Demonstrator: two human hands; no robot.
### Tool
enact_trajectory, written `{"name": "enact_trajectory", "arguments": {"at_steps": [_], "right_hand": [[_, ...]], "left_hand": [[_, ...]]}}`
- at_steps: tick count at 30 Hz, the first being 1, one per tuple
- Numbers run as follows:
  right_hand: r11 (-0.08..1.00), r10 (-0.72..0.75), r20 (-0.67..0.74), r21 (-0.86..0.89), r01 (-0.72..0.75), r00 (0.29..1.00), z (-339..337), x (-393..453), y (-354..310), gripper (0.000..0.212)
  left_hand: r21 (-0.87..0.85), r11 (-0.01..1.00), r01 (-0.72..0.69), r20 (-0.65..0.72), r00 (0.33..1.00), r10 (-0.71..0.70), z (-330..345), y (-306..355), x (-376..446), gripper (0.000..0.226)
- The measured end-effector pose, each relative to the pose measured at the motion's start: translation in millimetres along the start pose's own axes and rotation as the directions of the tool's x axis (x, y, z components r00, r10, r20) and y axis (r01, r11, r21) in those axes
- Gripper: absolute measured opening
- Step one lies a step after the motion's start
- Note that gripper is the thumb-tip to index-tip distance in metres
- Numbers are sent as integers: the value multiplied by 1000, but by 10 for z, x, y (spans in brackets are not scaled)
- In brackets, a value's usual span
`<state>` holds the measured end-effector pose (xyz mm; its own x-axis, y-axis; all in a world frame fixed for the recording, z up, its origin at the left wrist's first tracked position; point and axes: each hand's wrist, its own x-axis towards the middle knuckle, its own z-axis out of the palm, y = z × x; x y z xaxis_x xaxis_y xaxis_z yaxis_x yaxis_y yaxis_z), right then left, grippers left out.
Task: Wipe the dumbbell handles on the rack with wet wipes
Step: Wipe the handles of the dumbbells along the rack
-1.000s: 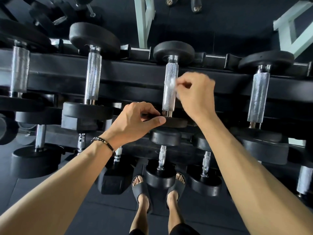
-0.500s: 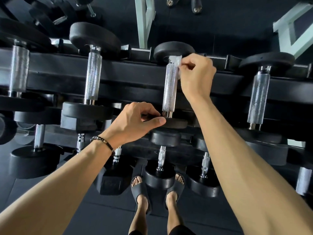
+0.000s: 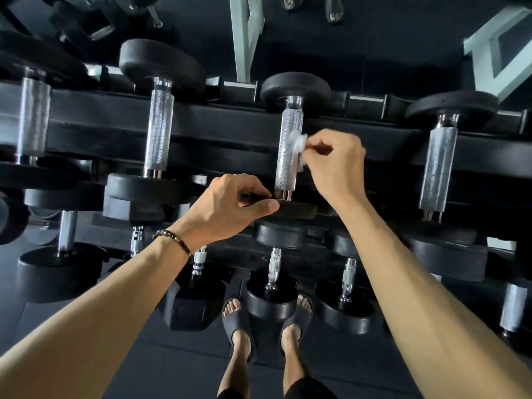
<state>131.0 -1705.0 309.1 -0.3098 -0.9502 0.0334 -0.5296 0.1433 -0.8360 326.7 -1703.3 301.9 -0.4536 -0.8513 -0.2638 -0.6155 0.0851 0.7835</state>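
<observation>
From my feed: centre dumbbell handle (image 3: 288, 151) was bright metal, rough knurled grip, smooth polished collars at both ends. Its heads (image 3: 296, 89) looked matt black rubber. Wet wipe (image 3: 299, 143) against the handle was thin white cloth-like sheet, crumpled. Rack rail (image 3: 218, 122) behind the handle was black, dull sheen.

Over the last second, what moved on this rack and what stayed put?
The right hand, pinching the wet wipe, slid up the knurled handle to its far end, then back to mid-handle. The left hand kept gripping the near weight plate; the dumbbell stayed racked.
</observation>
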Motion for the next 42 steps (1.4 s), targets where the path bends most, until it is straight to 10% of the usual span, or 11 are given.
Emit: {"name": "enact_trajectory", "arguments": {"at_steps": [7, 12, 22, 37, 42], "right_hand": [[1000, 1, -88, 18, 0, 996, 15, 248, -74, 19], [994, 55, 194, -105, -35, 979, -98, -370, 38, 26], [990, 140, 297, -53, -130, 945, -143, -347, 85, 22], [995, 70, 49, 74, -74, 996, 76, -60, -70, 23], [994, 109, 232, -27, -105, 967, 29, -371, 3, 22]], "left_hand": [[3, 1000, -10, 29, 1000, 10, -25, 4, 15, 10], [2, 1000, -31, 22, 999, 31, -33, 10, 10, 27], [59, 998, -37, -47, 998, 40, 103, 226, 4, 36], [-58, 998, -38, 19, 999, 39, -76, -33, 9, 47], [-82, 996, -35, 19, 999, 36, -114, -60, -14, 46]]}}
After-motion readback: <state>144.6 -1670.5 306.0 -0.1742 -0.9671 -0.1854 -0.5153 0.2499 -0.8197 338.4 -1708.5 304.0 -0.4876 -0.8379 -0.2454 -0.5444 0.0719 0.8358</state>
